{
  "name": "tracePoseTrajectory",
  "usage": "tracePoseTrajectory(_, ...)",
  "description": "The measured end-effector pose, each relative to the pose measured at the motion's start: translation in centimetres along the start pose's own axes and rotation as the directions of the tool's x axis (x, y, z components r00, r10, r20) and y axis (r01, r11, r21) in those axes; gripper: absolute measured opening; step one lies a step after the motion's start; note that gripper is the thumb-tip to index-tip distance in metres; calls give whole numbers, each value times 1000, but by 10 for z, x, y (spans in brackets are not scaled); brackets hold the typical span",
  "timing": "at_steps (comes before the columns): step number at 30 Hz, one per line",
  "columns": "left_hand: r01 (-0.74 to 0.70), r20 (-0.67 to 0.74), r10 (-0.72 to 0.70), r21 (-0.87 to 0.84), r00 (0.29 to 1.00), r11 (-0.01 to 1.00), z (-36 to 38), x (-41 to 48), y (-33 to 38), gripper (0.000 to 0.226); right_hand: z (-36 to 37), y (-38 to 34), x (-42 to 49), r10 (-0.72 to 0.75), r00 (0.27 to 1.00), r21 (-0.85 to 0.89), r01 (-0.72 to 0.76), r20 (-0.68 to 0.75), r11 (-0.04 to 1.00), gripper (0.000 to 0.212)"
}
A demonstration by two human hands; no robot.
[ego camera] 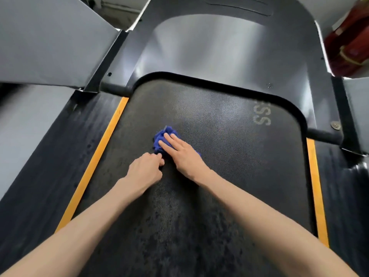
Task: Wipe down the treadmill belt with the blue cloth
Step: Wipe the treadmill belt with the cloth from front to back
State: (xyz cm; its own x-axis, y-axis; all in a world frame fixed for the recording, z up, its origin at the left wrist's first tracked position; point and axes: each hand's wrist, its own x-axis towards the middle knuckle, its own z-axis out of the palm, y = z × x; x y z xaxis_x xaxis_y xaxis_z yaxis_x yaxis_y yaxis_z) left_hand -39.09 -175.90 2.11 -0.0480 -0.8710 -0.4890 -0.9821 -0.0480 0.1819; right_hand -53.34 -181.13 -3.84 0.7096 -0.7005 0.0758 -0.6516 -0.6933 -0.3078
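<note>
Blue cloth under R hand, belt betw. yellow strips

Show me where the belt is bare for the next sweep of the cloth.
Bare belt lies right of the right hand, out to the lettering and right orange strip; and ahead of the blue cloth, up to the black hood rim. Crowded at centre, where the left hand sits beside the cloth.

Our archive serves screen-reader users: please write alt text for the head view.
A person's right hand presses a bunched blue cloth flat-fingered onto a treadmill belt. The left hand, fingers curled, sits at the cloth's near edge. Orange strips line both belt sides.
</note>
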Motion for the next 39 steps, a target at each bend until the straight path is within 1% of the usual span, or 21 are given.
tracePoseTrajectory(1,14,12,-14,-20,1000,1000,-1,0,-2,46,-11,15,-5,-60,998,-43,59,-15,997,51)
tracePoseTrajectory(2,29,32,-28,-54,999,998,-1,1,-5,48,-23,33,-16,-19,999,-51,16,-44,999,48)
tracePoseTrajectory(4,37,78,-29,-108,997,993,-2,3,-9,54,-44,77,-49,299,942,1,-302,-151,953,50)
tracePoseTrajectory(6,18,100,-7,-109,995,994,-4,2,-7,57,-59,119,-89,608,759,29,-619,-233,785,60)
tracePoseTrajectory(8,-1,76,9,-96,997,995,-7,0,-2,55,-62,137,-101,775,577,73,-788,-258,611,54)
tracePoseTrajectory(10,21,27,-19,-93,999,995,-7,-2,4,48,-52,118,-83,807,529,68,-824,-263,563,50)
tracePoseTrajectory(11,41,5,-41,-95,999,995,-7,-3,7,44,-43,98,-70,785,554,70,-803,-279,592,47)
tracePoseTrajectory(12,56,-11,-58,-96,998,994,-8,-4,11,40,-29,73,-59,710,631,61,-733,-313,678,43)
tracePoseTrajectory(15,85,-27,-87,-67,996,994,-12,-6,19,37,-5,-1,-55,312,930,29,-313,-196,949,42)
tracePoseTrajectory(17,95,-14,-96,-78,995,992,-11,-7,18,39,-15,6,-76,91,993,-65,-95,-72,993,46)
tracePoseTrajectory(18,84,-9,-85,-81,996,993,-9,-8,17,41,-23,23,-90,84,994,-104,-91,-69,990,46)
tracePoseTrajectory(20,34,-11,-35,-38,999,999,-2,-11,13,44,-36,66,-128,277,947,-80,-293,-165,953,47)
tracePoseTrajectory(23,24,-69,-19,79,997,997,-1,-18,18,35,-54,114,-181,645,702,98,-650,-301,754,43)
tracePoseTrajectory(25,41,-129,-18,173,991,984,-6,-20,31,21,-55,115,-185,770,550,178,-764,-323,620,39)
tracePoseTrajectory(26,23,-160,12,216,987,976,-8,-19,38,19,-52,109,-182,792,514,192,-785,-329,589,40)
tracePoseTrajectory(28,-73,-210,124,233,970,970,-5,-16,55,24,-42,87,-182,754,544,171,-757,-369,630,41)
tracePoseTrajectory(31,-282,-195,307,145,932,948,6,-16,88,51,-28,37,-215,642,707,147,-631,-295,762,50)
tracePoseTrajectory(33,-328,-174,354,162,919,931,13,-18,108,61,-28,11,-247,535,821,123,-521,-198,845,54)
tracePoseTrajectory(35,-326,-100,353,213,930,921,21,-20,118,57,-35,15,-268,434,891,104,-423,-131,900,57)
tracePoseTrajectory(37,-314,-10,330,287,944,905,25,-23,122,46,-43,44,-269,486,863,125,-471,-138,873,53)
tracePoseTrajectory(39,-299,37,306,354,951,886,23,-25,124,41,-50,81,-254,642,744,174,-618,-187,767,50)
